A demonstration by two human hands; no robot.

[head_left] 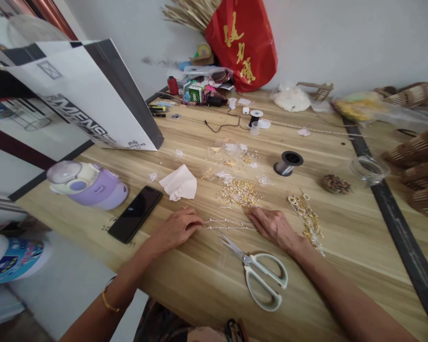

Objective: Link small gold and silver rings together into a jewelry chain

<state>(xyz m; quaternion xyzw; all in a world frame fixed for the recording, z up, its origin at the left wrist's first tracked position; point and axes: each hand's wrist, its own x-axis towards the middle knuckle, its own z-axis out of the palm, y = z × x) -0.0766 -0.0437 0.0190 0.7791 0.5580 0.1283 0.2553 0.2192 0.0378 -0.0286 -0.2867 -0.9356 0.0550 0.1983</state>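
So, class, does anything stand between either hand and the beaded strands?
Nothing visible does: the left hand and right hand meet the beaded strands at opposite ends. The white-handled scissors lie nearer the person.

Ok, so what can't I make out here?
Head view:
Ends of the chain strands: hidden by the left hand and right hand.
Single pieces in the gold-and-silver pile: too small to tell apart.
Contents of the white bag: hidden by its side panels.
Dark object at the bottom: cut off by the picture's edge.
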